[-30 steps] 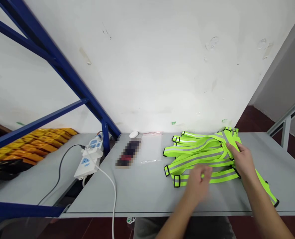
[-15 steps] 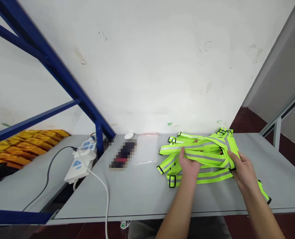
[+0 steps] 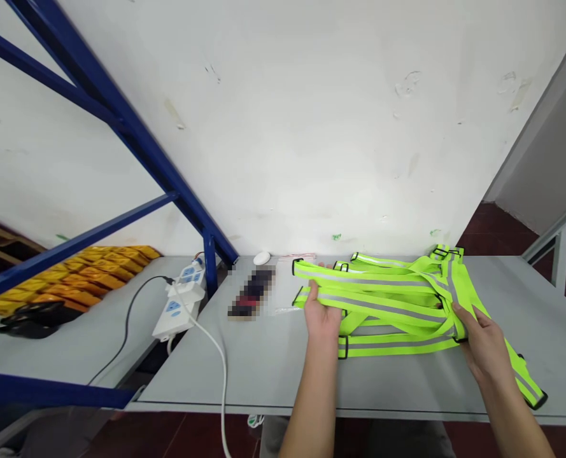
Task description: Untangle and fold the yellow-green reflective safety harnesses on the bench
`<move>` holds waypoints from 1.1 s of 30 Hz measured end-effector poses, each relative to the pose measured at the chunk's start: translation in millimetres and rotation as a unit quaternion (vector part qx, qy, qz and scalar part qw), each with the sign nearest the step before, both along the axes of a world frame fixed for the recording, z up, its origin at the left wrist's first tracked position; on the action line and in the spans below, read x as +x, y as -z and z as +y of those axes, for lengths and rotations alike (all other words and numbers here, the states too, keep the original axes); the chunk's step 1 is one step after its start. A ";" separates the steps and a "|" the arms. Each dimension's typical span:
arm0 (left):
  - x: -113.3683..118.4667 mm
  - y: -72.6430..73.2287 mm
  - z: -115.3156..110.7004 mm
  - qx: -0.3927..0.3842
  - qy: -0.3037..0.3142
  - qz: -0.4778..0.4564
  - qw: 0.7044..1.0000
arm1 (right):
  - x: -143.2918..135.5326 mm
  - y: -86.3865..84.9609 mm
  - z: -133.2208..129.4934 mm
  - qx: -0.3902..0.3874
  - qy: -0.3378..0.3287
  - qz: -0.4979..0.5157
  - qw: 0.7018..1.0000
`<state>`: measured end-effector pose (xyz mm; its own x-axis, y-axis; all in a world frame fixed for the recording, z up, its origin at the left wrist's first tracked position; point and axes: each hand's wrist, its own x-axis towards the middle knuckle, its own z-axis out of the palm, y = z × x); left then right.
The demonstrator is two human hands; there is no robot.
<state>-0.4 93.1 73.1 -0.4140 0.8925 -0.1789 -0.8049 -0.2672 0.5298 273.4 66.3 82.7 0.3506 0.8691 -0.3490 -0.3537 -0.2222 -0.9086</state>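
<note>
The straps (image 3: 382, 308) look like woven cloth webbing, soft and mostly matt, with smooth grey stripes (image 3: 402, 345) that take a silvery sheen. Their buckles (image 3: 346, 347) appear to be hard black plastic. The desk (image 3: 273, 362) is smooth with a dull satin finish; whether metal or laminate, I cannot tell. The bag (image 3: 285, 287) is thin, clear, shiny plastic. The wall (image 3: 311, 140) is matt and painted, roughened by scuffs and patches. The blue frame (image 3: 146, 156) looks like painted metal, slightly glossy; the power strip (image 3: 172, 318) is smooth plastic; the yellow packets (image 3: 115, 264) are crinkled, glossy film.
</note>
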 end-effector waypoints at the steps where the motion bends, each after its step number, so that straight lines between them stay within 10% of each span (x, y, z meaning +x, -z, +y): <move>1: -5.7 -1.2 -1.9 -0.006 -0.009 0.012 1.000 | 1.0 2.2 0.4 -0.009 0.010 -0.040 0.999; 7: -19.1 -11.0 -15.4 0.018 -0.053 -0.026 0.998 | -1.9 5.1 5.1 -0.048 -0.019 -0.294 0.954; 17: 7.2 7.3 -25.4 -0.061 -0.078 -0.210 0.973 | -23.8 -23.7 11.8 0.003 -0.048 0.012 0.999; 28: 20.8 1.7 -22.2 0.006 0.137 -0.270 0.953 | -19.2 -29.8 5.5 -0.025 -0.148 0.035 0.988; 33: 9.1 4.5 -21.3 -0.024 0.117 -0.263 0.957 | -11.3 -14.6 3.3 -0.024 -0.114 -0.012 0.993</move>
